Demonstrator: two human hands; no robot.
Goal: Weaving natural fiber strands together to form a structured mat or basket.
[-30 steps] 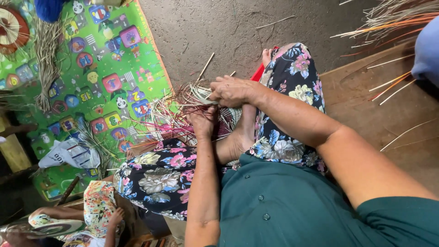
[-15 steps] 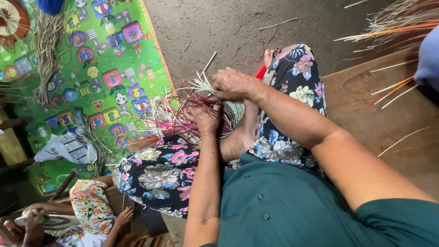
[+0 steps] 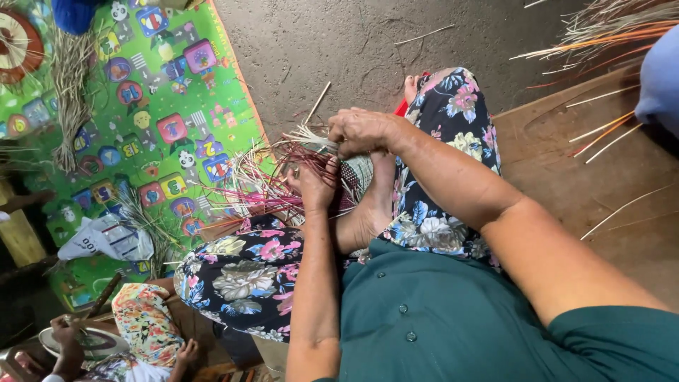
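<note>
In the head view, the person is sitting cross-legged in flowered trousers and a dark green buttoned shirt, and both hands are working at a half-woven piece of red and pale straw (image 3: pixel 297 177) lying across the lap, just above the bare foot (image 3: pixel 368 212). The right hand (image 3: pixel 361 131) is reaching over the top of the work, its fingers curled closed and pinching a bunch of pale strands at the upper edge. The left hand (image 3: pixel 315 185) is coming up from below, fingers bent around the red and natural strands at the woven part, thumb pressing against them. Loose ends are fanning out to the left over the knee.

Left of the lap, a green play mat (image 3: pixel 141 106) is covering the ground; it is printed with coloured square tiles in pink, blue, red and yellow, each bearing a figure or a small cartoon animal. A bundle of dry grass (image 3: pixel 71 92) is lying on its upper left part, near a round woven disc (image 3: pixel 14 39) with red rings at the corner. A white folded package with dark stripes (image 3: pixel 106 239) is resting at the mat's lower edge. At the bottom left, another person's hand (image 3: pixel 60 329) is holding a bowl (image 3: pixel 95 343). More orange and pale stalks (image 3: pixel 601 35) are lying at the upper right on the earth floor.
</note>
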